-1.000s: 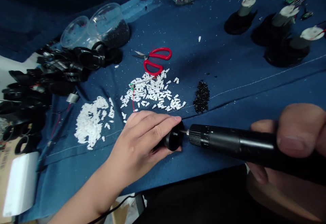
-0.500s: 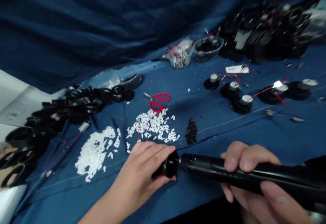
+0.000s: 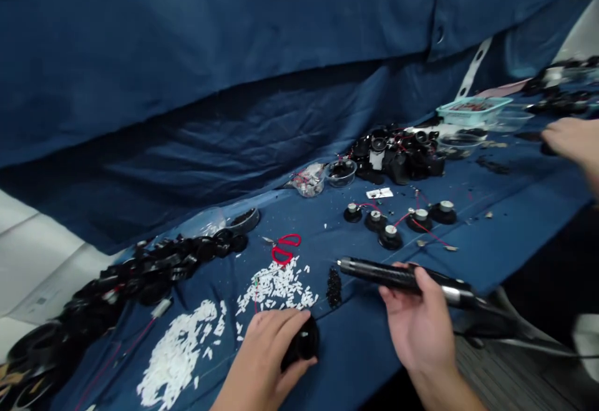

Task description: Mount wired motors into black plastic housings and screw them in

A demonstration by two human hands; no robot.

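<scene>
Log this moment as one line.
left hand: holding black part | right hand: holding black screwdriver, tip apart from part | nearby: red-handled scissors, white pieces

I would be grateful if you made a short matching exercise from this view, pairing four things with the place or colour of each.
Things
1. Screwdriver
2. Round black part
3. Scissors
4. Basket

Places and colours
A. Red handles, at the far edge of a heap of white pieces
B. In the person's left hand
C. Light turquoise, toward the far end of the blue cloth
D. In the person's right hand

Right pairs: 1-D, 2-B, 3-A, 4-C
</scene>
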